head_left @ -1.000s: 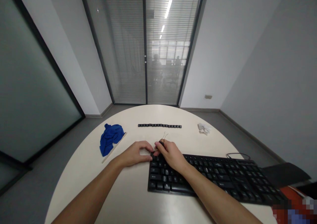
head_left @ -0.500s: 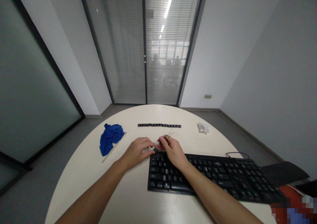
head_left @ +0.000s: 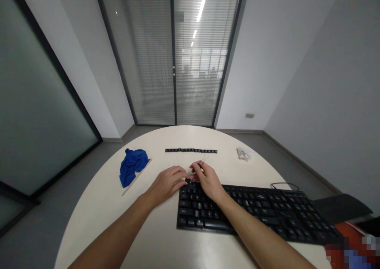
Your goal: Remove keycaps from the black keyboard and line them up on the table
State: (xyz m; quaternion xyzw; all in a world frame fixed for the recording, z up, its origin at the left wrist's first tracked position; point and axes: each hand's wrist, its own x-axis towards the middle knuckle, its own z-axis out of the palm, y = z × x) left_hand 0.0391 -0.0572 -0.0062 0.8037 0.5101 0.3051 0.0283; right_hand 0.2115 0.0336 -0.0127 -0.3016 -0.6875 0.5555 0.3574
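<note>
My left hand (head_left: 167, 183) lies curled on the desk (head_left: 97, 205), just off the keyboard's (head_left: 252, 213) far-left corner, its fingertips pinching a small black keycap (head_left: 187, 180) that sits right at that corner. My right hand (head_left: 208, 180) rests over the keyboard's top-left keys, thumb and forefinger closed on a wire key puller (head_left: 202, 162) whose thin loops stick out past my knuckles, pointing away from me. The two hands nearly meet, fingertips touching around the keycap.

Beyond my hands, well apart from them, a straight row of loose keycaps (head_left: 191, 151) runs across the desk. Between that row and my knuckles the surface is bare. To the left of my left hand, some way off, a crumpled blue cloth (head_left: 132, 166) lies on a pale flat strip (head_left: 137, 177), close to the desk's curved left edge. To the far right of my right hand, a crumpled white wad (head_left: 244, 154) sits near the far-right rim.

The keyboard stretches away from my right wrist toward the right edge of the desk, its cable (head_left: 285, 186) looping just beyond its far side. Nearer to me, under my left forearm, the desk is open up to its rounded near rim.
</note>
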